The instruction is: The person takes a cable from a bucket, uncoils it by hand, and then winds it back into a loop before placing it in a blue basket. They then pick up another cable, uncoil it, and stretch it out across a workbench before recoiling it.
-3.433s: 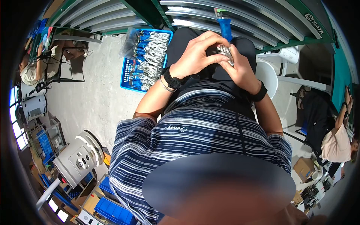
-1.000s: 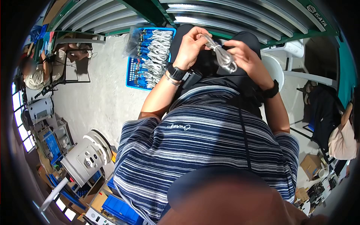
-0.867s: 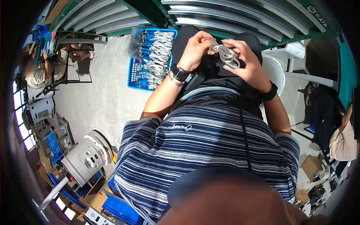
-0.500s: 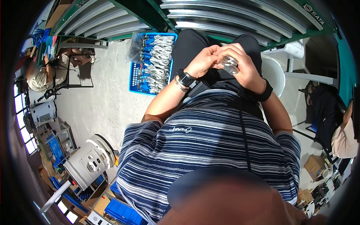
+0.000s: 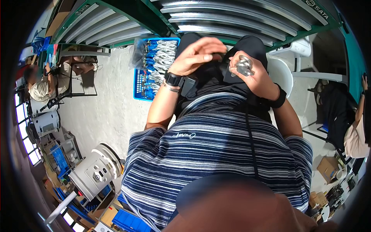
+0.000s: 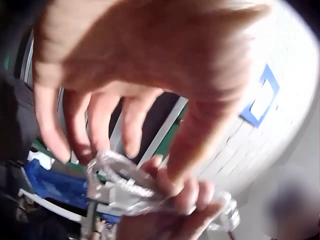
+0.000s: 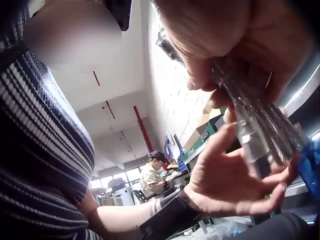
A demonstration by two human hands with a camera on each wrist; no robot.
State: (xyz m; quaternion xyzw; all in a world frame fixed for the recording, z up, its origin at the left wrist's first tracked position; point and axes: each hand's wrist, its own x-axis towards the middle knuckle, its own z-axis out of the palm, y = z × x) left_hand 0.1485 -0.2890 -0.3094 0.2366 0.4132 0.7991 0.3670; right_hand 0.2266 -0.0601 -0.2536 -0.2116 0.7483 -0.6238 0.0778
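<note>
My right hand grips a coiled, clear-sheathed silvery cable above the lap, its loops bunched at the thumb side. In the right wrist view the cable fans out in several strands below the curled fingers, and a metal plug shows at its end. My left hand is apart from it to the left in the head view, palm turned toward the cable. From the left wrist the left hand spreads with long, loose fingers over the coil, which the right hand's fingers clasp.
A blue basket on the floor at my left holds rows of coiled cables with blue ends. A clear bag lies beside it. Green-framed metal slats stand ahead, a white round stool or bucket at my right.
Both hands worked together at the cable; now the left hand has drawn away to the left, and the right hand alone holds the coil. A blue-ended part seen beyond the hands earlier is out of sight.
</note>
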